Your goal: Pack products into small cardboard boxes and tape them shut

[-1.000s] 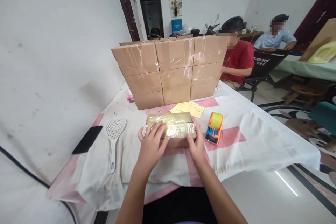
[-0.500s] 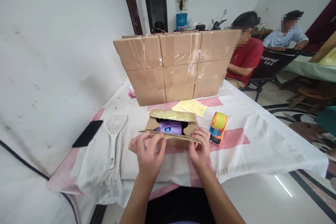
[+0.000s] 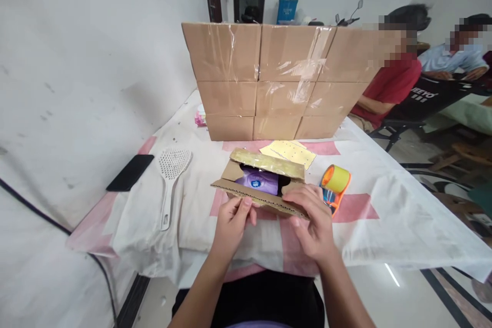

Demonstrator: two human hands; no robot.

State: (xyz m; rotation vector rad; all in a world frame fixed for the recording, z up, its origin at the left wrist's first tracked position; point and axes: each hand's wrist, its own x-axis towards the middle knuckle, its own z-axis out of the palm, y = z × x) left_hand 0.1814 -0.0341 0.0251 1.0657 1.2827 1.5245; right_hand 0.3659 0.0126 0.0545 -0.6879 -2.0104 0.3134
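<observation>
A small cardboard box [image 3: 232, 170] stands on the table with its top flaps raised, and yellowish tape runs along them. Inside lies a purple packet [image 3: 258, 180] with a blue-and-white logo. At the middle of the near flap, my left hand [image 3: 231, 219] is closed, thumb pressed on the index finger; what it pinches at the taped edge is too small to name. My right hand [image 3: 313, 218] holds the right end of that flap, fingers over the top and thumb in front. Beyond it is an orange tape dispenser [image 3: 338, 197] with a yellow roll, partly hidden.
A block of taped cardboard boxes [image 3: 284, 97] rises at the back. Yellow perforated sheets [image 3: 290, 152] lie before it. On the left are a white slotted scoop [image 3: 169, 179] and a black phone [image 3: 130, 173]. Two people sit behind, right; one wears a red shirt [image 3: 397, 84].
My left hand has drawn its fingers into a pinch at the flap's middle. My right hand has shifted over the flap's right end. The box is turned slightly and the view has moved.
</observation>
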